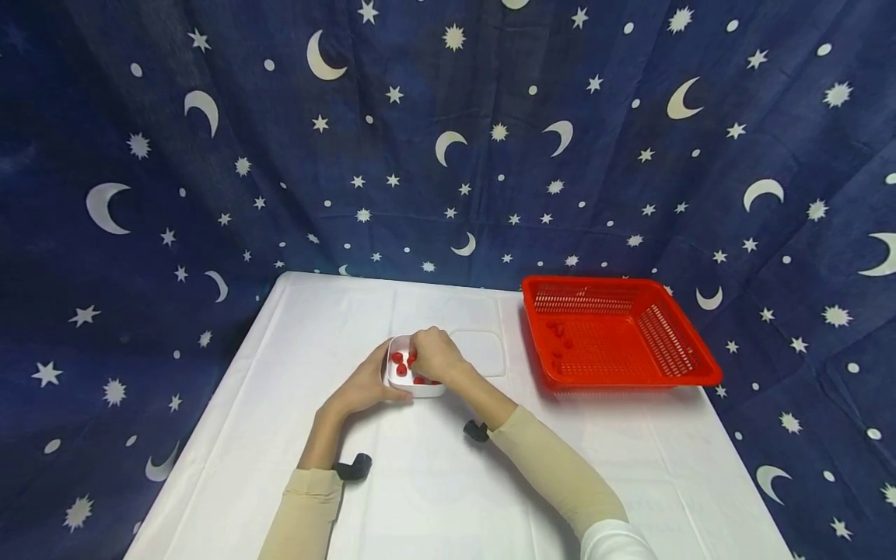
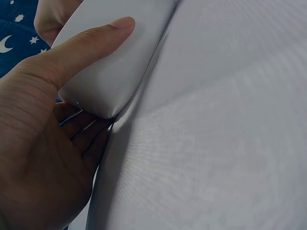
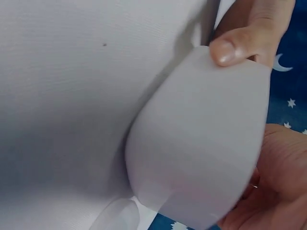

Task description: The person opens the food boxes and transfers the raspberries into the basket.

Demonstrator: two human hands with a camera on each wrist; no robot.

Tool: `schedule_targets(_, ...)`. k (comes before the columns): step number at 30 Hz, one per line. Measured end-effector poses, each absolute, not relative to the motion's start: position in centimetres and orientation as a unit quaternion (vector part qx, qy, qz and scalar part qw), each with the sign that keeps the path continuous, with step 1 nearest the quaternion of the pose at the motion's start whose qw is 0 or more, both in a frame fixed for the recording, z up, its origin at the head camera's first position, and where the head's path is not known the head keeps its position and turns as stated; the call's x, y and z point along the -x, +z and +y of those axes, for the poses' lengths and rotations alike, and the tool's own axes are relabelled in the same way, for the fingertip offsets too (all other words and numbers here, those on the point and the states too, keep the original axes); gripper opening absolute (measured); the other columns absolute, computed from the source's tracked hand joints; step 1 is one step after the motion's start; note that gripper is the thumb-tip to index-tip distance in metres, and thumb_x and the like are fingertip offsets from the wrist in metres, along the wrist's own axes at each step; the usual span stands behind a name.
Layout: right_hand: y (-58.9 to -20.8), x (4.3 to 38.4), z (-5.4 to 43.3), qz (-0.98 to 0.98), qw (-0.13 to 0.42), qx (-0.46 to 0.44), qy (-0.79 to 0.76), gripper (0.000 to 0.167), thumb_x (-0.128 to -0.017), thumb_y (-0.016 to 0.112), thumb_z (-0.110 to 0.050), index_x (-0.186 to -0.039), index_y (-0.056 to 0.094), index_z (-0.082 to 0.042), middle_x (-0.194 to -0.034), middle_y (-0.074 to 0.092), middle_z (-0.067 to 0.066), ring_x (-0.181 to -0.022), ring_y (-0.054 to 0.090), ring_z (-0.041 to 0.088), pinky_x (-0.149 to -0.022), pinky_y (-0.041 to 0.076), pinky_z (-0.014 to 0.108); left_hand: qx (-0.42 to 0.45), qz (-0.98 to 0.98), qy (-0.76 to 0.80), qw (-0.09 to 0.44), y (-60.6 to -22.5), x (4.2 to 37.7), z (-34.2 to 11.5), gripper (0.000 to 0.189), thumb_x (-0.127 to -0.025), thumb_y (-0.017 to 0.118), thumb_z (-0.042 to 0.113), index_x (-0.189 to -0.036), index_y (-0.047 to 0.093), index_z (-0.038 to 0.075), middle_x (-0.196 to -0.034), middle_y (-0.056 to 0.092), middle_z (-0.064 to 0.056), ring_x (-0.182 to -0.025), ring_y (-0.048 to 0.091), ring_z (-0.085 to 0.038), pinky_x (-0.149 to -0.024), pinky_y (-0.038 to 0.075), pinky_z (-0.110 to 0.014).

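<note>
A small white rectangular container (image 1: 422, 391) with several small red berry-like pieces (image 1: 401, 369) inside stands on the white table. My left hand (image 1: 365, 383) grips it from the left. In the left wrist view its thumb (image 2: 103, 40) lies along the container's front wall, and the other fingers wrap round the corner, partly behind it. My right hand (image 1: 438, 356) reaches over the right rim and down into the container, beside the red pieces. Its fingertips are hidden there, and I cannot tell whether they pinch a piece.
A translucent lid (image 1: 483, 353) lies flat just right of the container. Farther right stands a red slotted basket (image 1: 623, 379), with several small red pieces (image 1: 558, 330) in its left part. A dark blue curtain (image 1: 392, 155) with moons and stars hangs behind the table (image 1: 434, 498).
</note>
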State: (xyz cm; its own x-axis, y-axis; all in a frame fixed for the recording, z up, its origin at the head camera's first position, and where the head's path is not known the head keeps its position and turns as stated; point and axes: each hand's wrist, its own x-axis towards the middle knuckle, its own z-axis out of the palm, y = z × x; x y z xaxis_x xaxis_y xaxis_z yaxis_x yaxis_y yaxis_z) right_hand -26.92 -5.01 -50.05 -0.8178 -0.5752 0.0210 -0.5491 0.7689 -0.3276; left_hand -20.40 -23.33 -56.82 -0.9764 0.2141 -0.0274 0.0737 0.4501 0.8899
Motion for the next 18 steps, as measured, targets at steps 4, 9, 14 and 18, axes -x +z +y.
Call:
schedule_targets(4,-49.2,27.0,-4.4,0.935,0.061,0.286,-0.203,0.023,-0.069,0.091,-0.006,-0.072,0.070,-0.013,-0.064,0.064,-0.008,-0.065,0.060,0.013,-0.061,0.053,0.025,-0.089,0.847,0.521,0.065,-57.0,20.5,-23.3,0.126,-0.065,0.101,0.037,-0.165,0.026,0.019,-0.166,0.037,-0.001,-0.153,0.034,-0.023,-0.126,0.026,-0.052)
schedule_targets(9,-47.3,27.0,-3.7,0.929,0.069,0.280,-0.234,0.017,-0.068,0.090,-0.005,-0.081,0.078,-0.010,-0.069,0.068,-0.010,-0.069,0.063,0.013,-0.066,0.055,0.027,-0.088,0.845,0.523,0.062,-57.1,20.5,-23.3,0.126,-0.064,0.101,0.038,-0.165,0.027,0.020,-0.164,0.039,0.000,-0.151,0.037,-0.022,-0.125,0.028,-0.053)
schedule_targets(14,-45.2,27.0,-2.8,0.919,0.072,0.277,-0.272,0.017,-0.073,0.090,-0.007,-0.085,0.079,-0.012,-0.068,0.069,-0.011,-0.067,0.065,0.010,-0.064,0.054,0.026,-0.072,0.851,0.516,0.070,-57.0,20.4,-23.2,0.130,-0.064,0.100,0.044,-0.166,0.024,0.018,-0.167,0.036,-0.002,-0.154,0.032,-0.023,-0.126,0.026,-0.055)
schedule_targets(18,-43.6,27.4,-1.8,0.914,0.058,0.277,-0.289,0.018,-0.075,0.092,-0.011,-0.084,0.078,-0.016,-0.071,0.070,-0.011,-0.069,0.066,0.008,-0.065,0.055,0.025,-0.068,0.854,0.511,0.072,-56.9,20.4,-23.1,0.130,-0.064,0.100,0.043,-0.166,0.024,0.017,-0.167,0.035,-0.003,-0.154,0.031,-0.024,-0.126,0.025,-0.055)
